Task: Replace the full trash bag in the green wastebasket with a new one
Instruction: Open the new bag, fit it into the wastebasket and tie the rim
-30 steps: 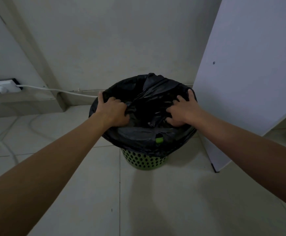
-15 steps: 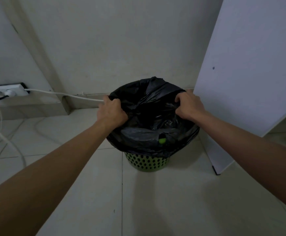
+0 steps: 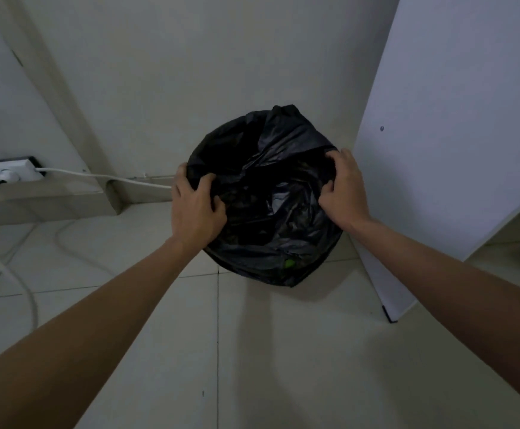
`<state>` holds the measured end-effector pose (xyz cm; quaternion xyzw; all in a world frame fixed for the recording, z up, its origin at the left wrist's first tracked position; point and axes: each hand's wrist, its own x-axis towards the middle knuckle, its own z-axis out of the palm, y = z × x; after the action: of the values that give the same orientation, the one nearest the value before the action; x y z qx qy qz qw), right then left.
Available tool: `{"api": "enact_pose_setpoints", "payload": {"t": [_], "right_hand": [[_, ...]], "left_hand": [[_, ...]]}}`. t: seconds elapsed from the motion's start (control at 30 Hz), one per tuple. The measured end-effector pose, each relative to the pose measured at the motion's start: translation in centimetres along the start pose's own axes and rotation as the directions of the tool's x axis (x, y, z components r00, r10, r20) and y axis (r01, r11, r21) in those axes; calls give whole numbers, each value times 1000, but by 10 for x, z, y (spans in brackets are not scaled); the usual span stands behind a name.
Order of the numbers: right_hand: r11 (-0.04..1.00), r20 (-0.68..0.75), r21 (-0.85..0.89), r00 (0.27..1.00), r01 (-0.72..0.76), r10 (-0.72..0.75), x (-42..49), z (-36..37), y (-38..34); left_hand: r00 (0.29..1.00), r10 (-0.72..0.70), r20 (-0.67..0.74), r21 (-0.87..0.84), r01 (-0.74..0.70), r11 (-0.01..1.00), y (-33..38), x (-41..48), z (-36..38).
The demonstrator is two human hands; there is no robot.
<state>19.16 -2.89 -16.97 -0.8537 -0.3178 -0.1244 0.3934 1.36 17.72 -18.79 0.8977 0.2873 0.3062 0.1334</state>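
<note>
A black trash bag (image 3: 271, 193) stands on the tiled floor near the wall corner, its top crumpled and folded over the basket. The green wastebasket (image 3: 289, 263) is almost wholly hidden under the bag; only a small green patch shows through at the bag's lower front. My left hand (image 3: 195, 209) clutches the bag's left rim with the fingers curled into the plastic. My right hand (image 3: 342, 190) grips the right rim in the same way. Both arms reach forward from the bottom corners of the view.
A white board (image 3: 457, 150) leans close on the bag's right, its foot on the floor. A white power strip (image 3: 7, 174) lies on a low ledge at left, with a cable (image 3: 122, 179) running along the wall to the bag. More cables loop over the floor at left.
Both hands have moved apart from the bag's middle to its left and right rims. The view now looks more steeply down, so the basket's green mesh is covered by the bag.
</note>
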Motion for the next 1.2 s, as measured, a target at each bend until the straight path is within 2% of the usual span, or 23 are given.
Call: {"api": "enact_pose_setpoints", "payload": {"t": [0.13,0.23,0.27,0.33,0.4,0.5,0.53,0.57,0.6,0.67,0.7,0.77,0.83,0.9,0.97,1.1,1.2], "right_hand": [[976,-108,167,982,-138,158,-15,0,-2],[938,-196,221,930,-268,312,-24,4,-10],[908,-198,238,898,-345,393,-31,6,-14],[811,-90,342,842,-476,532,-49,11,-23],[747,23,424,831,-511,556,-65,17,-29],[764,42,451,866,-462,499,-71,19,-25],[781,39,447,882,-436,470,-71,19,-23],[798,30,438,894,-413,447,-70,18,-20],[815,17,426,904,-393,427,-70,18,-18],[840,-12,399,913,-369,407,-71,18,-12],[847,-26,390,916,-360,400,-72,18,-9],[875,-49,342,924,-342,380,-72,17,-3],[913,-59,238,933,-332,355,-73,16,0],[935,-120,113,930,-335,347,-70,14,2],[921,-168,-1,908,-389,383,-64,13,-1],[805,-54,119,806,-581,589,-57,20,-20],[713,-72,206,716,-671,694,-64,35,-34]], "left_hand": [[1000,10,2,99,-10,995,-9,-8,5],[999,-24,26,161,20,987,-8,-5,5],[998,-44,35,179,37,983,-7,-6,5],[998,-55,41,191,47,980,-5,-7,6],[1000,-16,22,179,12,984,-3,-9,7],[999,34,29,147,-38,988,0,-14,7],[994,102,32,127,-105,986,0,-17,5],[974,223,29,104,-225,969,-1,-20,3],[921,388,32,91,-389,917,-3,-24,0],[712,696,92,108,-702,704,-12,-30,-5],[602,787,134,129,-798,588,-16,-31,-6],[459,868,189,183,-885,428,-22,-36,-1],[389,898,203,210,-913,348,-25,-40,6],[363,907,215,209,-924,320,-24,-43,13],[366,909,198,238,-918,317,-17,-47,17],[384,913,138,286,-898,334,5,-55,21],[398,909,121,306,-886,348,22,-62,24]]}}
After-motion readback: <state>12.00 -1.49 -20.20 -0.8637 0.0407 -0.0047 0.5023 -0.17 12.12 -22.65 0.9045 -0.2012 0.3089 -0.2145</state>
